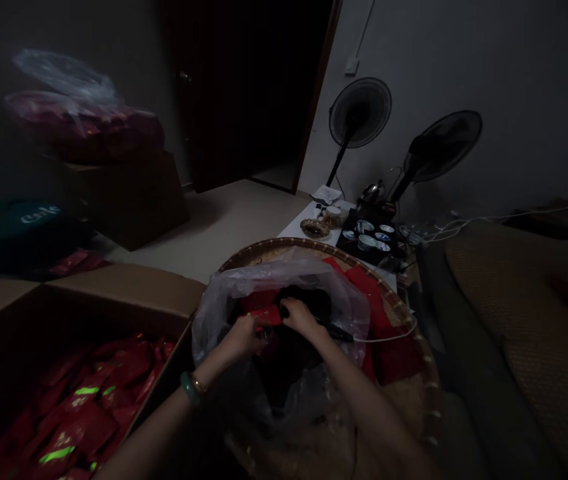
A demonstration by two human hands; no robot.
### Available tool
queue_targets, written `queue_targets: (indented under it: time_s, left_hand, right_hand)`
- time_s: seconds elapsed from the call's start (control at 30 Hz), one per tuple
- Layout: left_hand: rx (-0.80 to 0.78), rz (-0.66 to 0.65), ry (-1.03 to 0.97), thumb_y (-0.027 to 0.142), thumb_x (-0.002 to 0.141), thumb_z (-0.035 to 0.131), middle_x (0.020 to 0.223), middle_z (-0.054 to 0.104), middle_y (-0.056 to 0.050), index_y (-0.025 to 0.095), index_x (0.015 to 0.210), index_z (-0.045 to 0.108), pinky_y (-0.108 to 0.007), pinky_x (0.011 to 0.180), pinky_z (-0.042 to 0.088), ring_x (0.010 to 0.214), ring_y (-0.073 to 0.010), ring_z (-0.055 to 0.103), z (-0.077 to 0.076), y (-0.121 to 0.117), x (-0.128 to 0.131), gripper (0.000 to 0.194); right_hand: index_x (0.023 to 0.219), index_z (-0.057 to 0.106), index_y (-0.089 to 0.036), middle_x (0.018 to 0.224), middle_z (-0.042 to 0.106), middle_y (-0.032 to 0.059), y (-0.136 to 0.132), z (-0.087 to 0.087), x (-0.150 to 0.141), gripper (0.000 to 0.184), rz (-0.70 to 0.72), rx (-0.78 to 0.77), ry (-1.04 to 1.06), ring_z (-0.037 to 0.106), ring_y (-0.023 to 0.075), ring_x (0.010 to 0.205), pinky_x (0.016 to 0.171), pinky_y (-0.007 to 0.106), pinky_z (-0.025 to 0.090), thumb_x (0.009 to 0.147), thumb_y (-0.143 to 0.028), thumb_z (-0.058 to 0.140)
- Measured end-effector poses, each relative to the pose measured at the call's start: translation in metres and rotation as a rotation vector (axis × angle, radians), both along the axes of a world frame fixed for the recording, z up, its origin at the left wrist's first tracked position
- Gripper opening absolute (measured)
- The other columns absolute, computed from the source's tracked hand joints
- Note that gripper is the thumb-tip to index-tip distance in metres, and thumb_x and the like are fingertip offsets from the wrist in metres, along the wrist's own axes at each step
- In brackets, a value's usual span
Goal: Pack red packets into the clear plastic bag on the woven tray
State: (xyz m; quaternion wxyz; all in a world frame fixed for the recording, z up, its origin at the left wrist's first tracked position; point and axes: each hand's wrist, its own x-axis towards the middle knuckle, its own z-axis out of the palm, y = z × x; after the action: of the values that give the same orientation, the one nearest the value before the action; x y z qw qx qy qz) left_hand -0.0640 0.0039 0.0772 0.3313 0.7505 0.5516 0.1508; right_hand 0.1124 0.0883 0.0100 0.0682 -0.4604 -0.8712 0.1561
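- Left hand (241, 339): fingers bent and closed, pinching the near-left end of a small red packet (265, 315). Green bangle (191, 389) on this wrist, a thin gold-coloured one beside it.
- Right hand (304, 317): fingers curled in at the packet's right end, against something dark. Too dim to tell whether they pinch the packet or that dark thing.
- Packet: bright red, flat, roughly oblong, a yellowish mark towards its left end. Held between the two hands, over the mouth of a clear plastic bag (214, 313), inward from the far rim of a round woven tray (431, 393).
- Black rod-like tool (339, 332) just beside the right wrist, pointing to the tray's right rim. White cord (389, 339) runs from its end and loops near that rim.
- Bag: spread wide, crumpled edge standing around both hands, mostly on the tray's left and middle. More red and very dark matter inside; details lost in shadow.
- Red sheets (374, 307) lie between bag and tray's right rim, overlapping, reaching towards the far rim.
- Cardboard box (124, 283), flaps open, beside the tray's left rim. Heaped with red packages (84, 413), shiny, several with bright green patches; pile sits below the box's far edge.
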Motion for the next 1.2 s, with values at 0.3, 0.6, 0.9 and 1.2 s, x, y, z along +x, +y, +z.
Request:
queue_targets:
  time_s: [0.3, 0.6, 0.9, 1.2]
  left_hand:
    - [-0.033, -0.006, 0.024, 0.011, 0.061, 0.049, 0.078, 0.069, 0.001, 0.018, 0.089, 0.070, -0.017, 0.066, 0.041, 0.071, -0.0134, 0.059, -0.001, 0.001, 0.002, 0.036]
    - [-0.017, 0.024, 0.099, 0.011, 0.061, 0.050, 0.074, 0.068, 0.000, 0.020, 0.096, 0.069, -0.017, 0.058, 0.037, 0.067, -0.0133, 0.059, 0.006, 0.000, -0.002, 0.041]
    - [0.026, 0.020, 0.017, 0.011, 0.059, 0.051, 0.079, 0.069, 0.000, 0.019, 0.100, 0.068, -0.019, 0.059, 0.038, 0.065, -0.0128, 0.058, 0.010, 0.001, 0.002, 0.045]
    - [0.053, 0.000, 0.049, 0.011, 0.060, 0.050, 0.088, 0.069, -0.003, 0.018, 0.101, 0.068, -0.021, 0.064, 0.042, 0.073, -0.0163, 0.061, 0.004, 0.003, 0.010, 0.045]
  right_hand:
    - [0.121, 0.044, -0.015, 0.118, 0.048, 0.0140, -0.014, -0.005, -0.007, 0.063, 0.024, -0.024, -0.094, 0.046, 0.0256, 0.108, 0.088, 0.035, 0.038, 0.062, -0.012, 0.066]
    - [0.104, 0.055, -0.014, 0.099, 0.059, 0.0099, -0.006, -0.002, -0.004, 0.033, -0.025, -0.004, 0.008, 0.056, 0.0208, 0.090, 0.077, 0.030, 0.043, 0.071, -0.017, 0.057]
    - [0.105, 0.059, -0.017, 0.100, 0.065, 0.0053, -0.015, 0.007, 0.029, 0.043, -0.347, -0.379, 0.894, 0.059, 0.0192, 0.091, 0.084, 0.034, 0.045, 0.062, -0.020, 0.061]
    - [0.092, 0.059, -0.017, 0.090, 0.067, 0.0025, -0.044, 0.022, 0.031, 0.020, -0.585, -1.099, 1.584, 0.063, 0.0140, 0.085, 0.079, 0.026, 0.048, 0.074, -0.023, 0.056]
